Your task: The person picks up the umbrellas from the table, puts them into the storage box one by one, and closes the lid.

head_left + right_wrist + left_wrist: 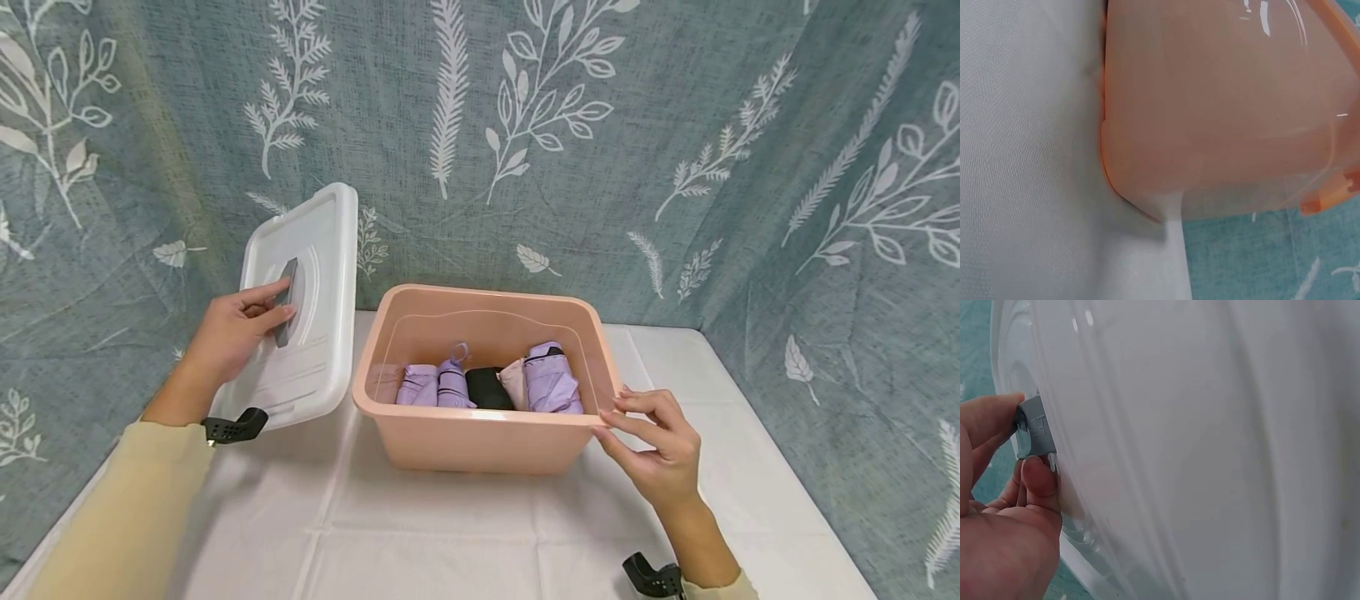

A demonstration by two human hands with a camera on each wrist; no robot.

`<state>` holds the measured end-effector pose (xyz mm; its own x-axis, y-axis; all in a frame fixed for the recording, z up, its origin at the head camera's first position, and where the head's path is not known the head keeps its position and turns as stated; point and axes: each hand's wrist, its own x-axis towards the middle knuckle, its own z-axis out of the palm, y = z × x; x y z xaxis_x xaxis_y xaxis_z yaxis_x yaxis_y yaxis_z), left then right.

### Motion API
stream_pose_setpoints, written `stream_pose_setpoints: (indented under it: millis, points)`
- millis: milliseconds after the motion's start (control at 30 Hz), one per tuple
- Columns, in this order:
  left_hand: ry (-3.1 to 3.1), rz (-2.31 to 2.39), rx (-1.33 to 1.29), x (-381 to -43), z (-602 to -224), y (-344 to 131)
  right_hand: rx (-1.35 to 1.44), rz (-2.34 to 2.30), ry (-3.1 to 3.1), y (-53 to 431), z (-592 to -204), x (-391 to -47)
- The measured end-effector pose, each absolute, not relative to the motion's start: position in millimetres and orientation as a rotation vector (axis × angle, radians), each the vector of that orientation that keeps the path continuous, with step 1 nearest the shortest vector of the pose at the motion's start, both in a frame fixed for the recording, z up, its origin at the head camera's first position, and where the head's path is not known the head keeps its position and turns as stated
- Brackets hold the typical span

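My left hand [236,329] pinches the grey handle [1038,428] of a white plastic lid [333,283], with thumb and fingers on either side of it. The lid is tilted steeply in the air, left of a peach-coloured plastic storage box [480,442]. At the box's front right corner, my right hand [660,450] holds the rim, its thumb on the front side. The right wrist view shows the box's outer wall but not the hand. Inside the uncovered box lie several rolled fabric bundles: lavender ones [551,383], a black one [489,389] and a pale pink one [514,383].
The box stands on a table with a white cloth [420,550]. Grey-green curtains [487,233] with white leaf prints hang behind the table and along both sides. A black wrist device [234,427] is strapped to each arm.
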<state>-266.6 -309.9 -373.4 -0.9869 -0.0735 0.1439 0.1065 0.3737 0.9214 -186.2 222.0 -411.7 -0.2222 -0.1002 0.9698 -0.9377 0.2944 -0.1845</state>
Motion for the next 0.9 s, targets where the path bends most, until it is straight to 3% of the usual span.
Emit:
stream_pose_setpoints:
  millis: [433, 900]
  points:
    - [-2.411, -1.769, -0.214, -261.0, -346.1, -294.5, 0.99, 1.071, -1.578, 222.3, -412.9, -186.1]
    - [-2.644, -1.367, -0.449, -257.4, -303.8, -256.9, 0.987, 1.071, -1.578, 223.5, -413.3, -186.2]
